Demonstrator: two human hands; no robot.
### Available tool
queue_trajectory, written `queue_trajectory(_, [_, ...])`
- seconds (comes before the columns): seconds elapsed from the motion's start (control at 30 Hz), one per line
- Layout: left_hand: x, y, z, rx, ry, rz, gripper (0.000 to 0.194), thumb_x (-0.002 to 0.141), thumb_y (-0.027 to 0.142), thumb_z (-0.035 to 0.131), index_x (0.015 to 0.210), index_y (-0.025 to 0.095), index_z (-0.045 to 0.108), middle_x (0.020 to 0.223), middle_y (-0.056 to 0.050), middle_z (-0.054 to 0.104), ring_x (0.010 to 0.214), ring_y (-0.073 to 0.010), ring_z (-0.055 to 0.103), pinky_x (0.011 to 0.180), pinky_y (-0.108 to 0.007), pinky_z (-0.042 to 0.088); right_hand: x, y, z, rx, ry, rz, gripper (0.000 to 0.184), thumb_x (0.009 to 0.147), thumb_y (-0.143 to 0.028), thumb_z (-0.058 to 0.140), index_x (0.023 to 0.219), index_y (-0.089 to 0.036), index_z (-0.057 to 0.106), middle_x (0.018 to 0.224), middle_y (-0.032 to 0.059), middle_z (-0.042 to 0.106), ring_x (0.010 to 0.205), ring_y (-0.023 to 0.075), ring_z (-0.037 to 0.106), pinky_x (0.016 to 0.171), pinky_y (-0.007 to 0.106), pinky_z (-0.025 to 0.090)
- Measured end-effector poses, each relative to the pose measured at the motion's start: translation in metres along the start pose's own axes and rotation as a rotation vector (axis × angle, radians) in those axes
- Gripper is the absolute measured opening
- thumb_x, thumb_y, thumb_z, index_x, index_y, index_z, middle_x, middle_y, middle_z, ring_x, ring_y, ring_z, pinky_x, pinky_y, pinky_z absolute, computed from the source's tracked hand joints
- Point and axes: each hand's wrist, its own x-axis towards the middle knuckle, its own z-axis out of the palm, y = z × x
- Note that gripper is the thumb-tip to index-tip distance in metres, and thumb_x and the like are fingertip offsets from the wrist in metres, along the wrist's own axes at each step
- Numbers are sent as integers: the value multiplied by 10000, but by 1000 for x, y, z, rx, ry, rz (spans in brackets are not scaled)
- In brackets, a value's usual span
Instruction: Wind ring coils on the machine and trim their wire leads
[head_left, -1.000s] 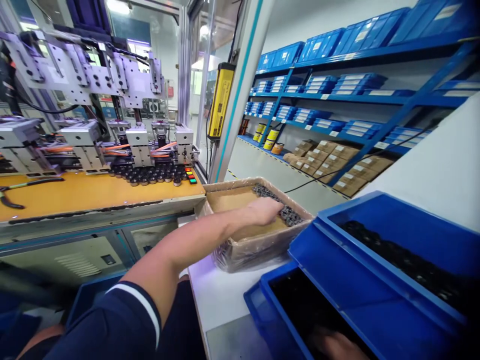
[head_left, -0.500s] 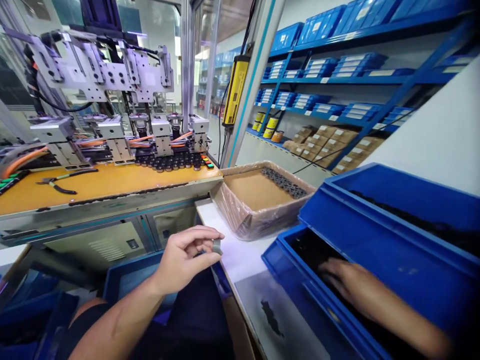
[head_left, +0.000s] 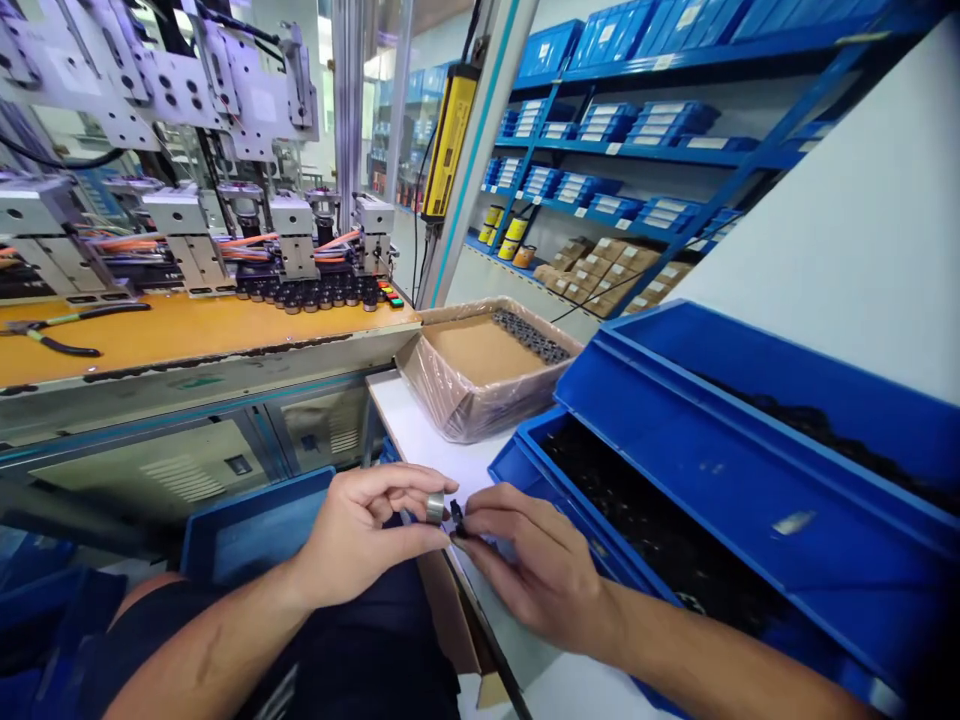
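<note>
My left hand pinches a small silver metal ring between thumb and fingers, low in the middle of the view. My right hand is right beside it, fingertips closed on a small black part that nearly touches the ring. Both hands hover over the edge of the white table. To the right stands a blue bin full of small black parts. Behind it, a plastic-lined cardboard box holds a row of dark rings along its far side.
A second blue bin of black parts sits stacked above the first. An orange workbench carries a machine with grey fixtures and pliers. Blue shelves with bins and cartons fill the back. Another blue bin sits below my left hand.
My left hand drew back from the cardboard box holding a ring. My right hand came out of the blue bin with a black part and met the left hand.
</note>
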Motion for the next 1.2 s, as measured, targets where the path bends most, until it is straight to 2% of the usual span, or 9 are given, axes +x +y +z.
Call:
queue_trajectory(0.17, [5,-9,7,54,-12,-41,396,628,72,832,997,198,759,876,-44,769,785,-128,709,768,-183,562,-10,7,3,-39,27,-27,66,856,-89,613,912,-123,608,833,66,669,791,138,654,690,242,531])
queue_trajectory(0.33, [7,-11,10,72,-37,27,443,645,13,798,1027,231,750,991,-37,768,802,-129,725,783,-191,581,-9,10,-1,-50,77,-75,81,850,-73,620,922,-109,610,857,66,672,874,124,650,804,224,544])
queue_trajectory(0.47, [9,-10,12,61,-35,34,448,648,-2,790,1022,241,749,982,-31,771,811,-140,736,779,-197,594,-8,12,-6,-82,88,-61,145,843,-92,641,981,-109,597,883,70,656,837,121,635,745,231,546])
queue_trajectory(0.57, [8,-10,11,63,-29,23,462,632,-10,796,1013,247,752,949,-22,776,809,-137,738,780,-187,592,-7,14,-8,-136,80,-101,163,860,-99,625,1020,-108,594,895,74,629,802,112,611,685,221,531])
queue_trajectory(0.73, [6,-11,12,0,-42,-14,434,628,7,805,1007,212,754,857,-35,780,761,-143,740,735,-184,593,-7,14,-10,-148,53,-93,195,874,-158,627,1058,-119,577,935,73,630,863,122,619,735,225,541])
queue_trajectory(0.97, [8,-13,11,-46,-63,-28,471,631,-16,791,1021,245,751,901,-14,780,795,-127,736,768,-166,578,-6,11,-11,-148,23,-113,227,879,-127,606,1101,-107,566,981,106,638,883,147,624,727,264,550])
queue_trajectory(1.2, [6,-12,10,-28,-47,1,449,614,15,816,1012,214,754,913,-47,778,807,-175,741,777,-237,601,-8,12,-9,-130,22,-123,235,858,-103,628,1088,-91,581,1003,118,635,902,156,630,736,272,558])
